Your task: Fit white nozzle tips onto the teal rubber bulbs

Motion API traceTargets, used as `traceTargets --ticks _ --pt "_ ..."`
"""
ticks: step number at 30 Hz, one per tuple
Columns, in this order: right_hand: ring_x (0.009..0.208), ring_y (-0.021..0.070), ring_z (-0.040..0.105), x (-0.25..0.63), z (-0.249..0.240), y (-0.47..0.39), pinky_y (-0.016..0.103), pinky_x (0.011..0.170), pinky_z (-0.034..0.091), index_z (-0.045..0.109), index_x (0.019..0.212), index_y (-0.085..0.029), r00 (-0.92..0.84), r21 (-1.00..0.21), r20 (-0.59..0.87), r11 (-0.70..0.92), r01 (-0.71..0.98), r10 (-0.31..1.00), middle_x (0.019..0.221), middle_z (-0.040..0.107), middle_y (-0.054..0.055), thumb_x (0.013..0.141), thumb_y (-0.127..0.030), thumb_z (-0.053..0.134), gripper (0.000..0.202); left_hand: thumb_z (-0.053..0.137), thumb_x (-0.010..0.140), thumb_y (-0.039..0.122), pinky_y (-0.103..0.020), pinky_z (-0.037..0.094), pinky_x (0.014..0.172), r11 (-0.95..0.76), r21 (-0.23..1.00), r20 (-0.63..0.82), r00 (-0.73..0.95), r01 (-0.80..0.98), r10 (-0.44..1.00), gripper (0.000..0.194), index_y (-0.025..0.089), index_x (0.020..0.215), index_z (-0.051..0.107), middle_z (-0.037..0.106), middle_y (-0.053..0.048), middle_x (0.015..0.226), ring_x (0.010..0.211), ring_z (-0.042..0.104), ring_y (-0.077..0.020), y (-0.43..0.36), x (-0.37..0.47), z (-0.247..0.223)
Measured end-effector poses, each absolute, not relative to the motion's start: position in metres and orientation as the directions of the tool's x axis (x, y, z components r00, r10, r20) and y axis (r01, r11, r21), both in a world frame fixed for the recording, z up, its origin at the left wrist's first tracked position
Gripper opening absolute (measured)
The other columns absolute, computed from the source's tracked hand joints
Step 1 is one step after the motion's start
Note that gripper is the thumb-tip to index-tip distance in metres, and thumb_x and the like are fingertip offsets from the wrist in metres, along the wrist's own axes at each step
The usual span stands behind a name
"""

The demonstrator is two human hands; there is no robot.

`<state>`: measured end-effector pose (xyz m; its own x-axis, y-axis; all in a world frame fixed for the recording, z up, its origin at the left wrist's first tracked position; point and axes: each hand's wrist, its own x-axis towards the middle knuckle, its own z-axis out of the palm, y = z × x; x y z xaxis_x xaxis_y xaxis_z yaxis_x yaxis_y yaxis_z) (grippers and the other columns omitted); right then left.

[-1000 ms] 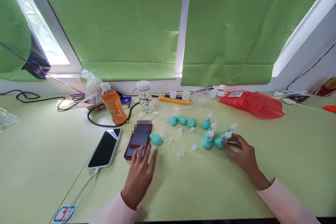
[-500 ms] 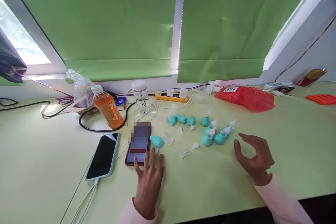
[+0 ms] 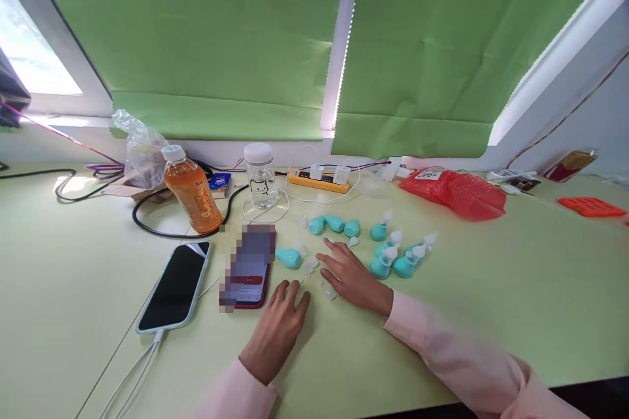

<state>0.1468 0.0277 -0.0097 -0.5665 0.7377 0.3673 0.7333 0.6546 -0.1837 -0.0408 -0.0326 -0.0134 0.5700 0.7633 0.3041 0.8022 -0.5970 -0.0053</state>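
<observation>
My right hand (image 3: pixel 354 276) reaches over small clear plastic pieces (image 3: pixel 309 266), its fingers spread and apparently holding nothing. Just right of the red-cased phone (image 3: pixel 253 268), my left hand (image 3: pixel 280 327) rests low over the table, fingers apart and bent. A lone teal bulb (image 3: pixel 288 258) lies between the phone and the plastic pieces. Behind my right hand are three more teal bulbs (image 3: pixel 335 223) in a row. Several teal bulbs with white tips (image 3: pixel 405 265) stand to the right of that hand.
A second phone (image 3: pixel 175 287) with a cable lies at the left. Farther back are an orange drink bottle (image 3: pixel 194 193), a clear jar (image 3: pixel 260 183), a power strip (image 3: pixel 318 180) and a red plastic bag (image 3: pixel 455 193). An orange tray (image 3: pixel 592 207) is far right.
My right hand has moved left from beyond the tipped bulbs to the plastic pieces. My left hand has drawn back slightly from the phone, with its fingers more bent. The view has shifted a little.
</observation>
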Motion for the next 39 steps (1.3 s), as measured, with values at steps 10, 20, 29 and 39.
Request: traceTargets --ticks 10,20,29,39 --pt "0.087 0.0226 0.048 0.156 -0.029 0.003 0.041 0.074 0.045 0.054 0.094 -0.018 -0.581 -0.363 0.443 0.729 0.580 0.683 0.092 0.052 0.010 0.072 -0.024 0.055 0.022 0.037 0.079 0.004 -0.033 0.047 0.063 -0.558 0.071 0.311 0.513 0.827 0.800 0.025 0.015 0.095 0.053 0.054 -0.009 0.086 0.083 0.051 -0.0228 -0.012 -0.021 -0.028" --pt "0.080 0.0195 0.053 0.158 -0.035 0.009 0.035 0.066 0.049 0.053 0.092 -0.019 -0.550 -0.375 0.485 0.730 0.571 0.680 0.085 0.055 0.008 0.078 -0.023 0.051 0.015 0.041 0.081 0.007 -0.036 0.044 0.063 -0.586 0.008 0.314 0.554 0.811 0.771 0.018 0.014 0.078 0.057 0.055 -0.009 0.079 0.079 0.049 -0.0230 0.001 -0.009 -0.027" --pt "0.083 0.0163 0.060 0.149 -0.028 -0.002 0.030 0.066 0.053 0.047 0.074 -0.019 -0.101 -0.970 0.189 0.202 0.139 0.977 0.094 0.061 0.007 0.074 -0.030 0.058 0.016 0.042 0.083 0.012 -0.028 0.045 0.060 -0.743 0.340 0.667 0.410 0.576 0.622 0.016 0.013 0.087 0.058 0.061 -0.007 0.073 0.072 0.049 -0.0163 -0.001 -0.014 -0.033" --pt "0.083 0.0200 0.061 0.144 -0.014 0.000 0.031 0.063 0.053 0.044 0.057 -0.017 -0.190 -0.988 -0.083 -0.105 -0.110 0.978 0.097 0.064 0.011 0.058 -0.033 0.072 0.032 0.052 0.077 0.014 -0.028 0.046 0.064 -0.655 0.650 0.635 0.198 0.387 0.747 0.009 0.016 0.080 0.060 0.065 -0.004 0.072 0.072 0.053 -0.0151 -0.002 -0.012 -0.026"
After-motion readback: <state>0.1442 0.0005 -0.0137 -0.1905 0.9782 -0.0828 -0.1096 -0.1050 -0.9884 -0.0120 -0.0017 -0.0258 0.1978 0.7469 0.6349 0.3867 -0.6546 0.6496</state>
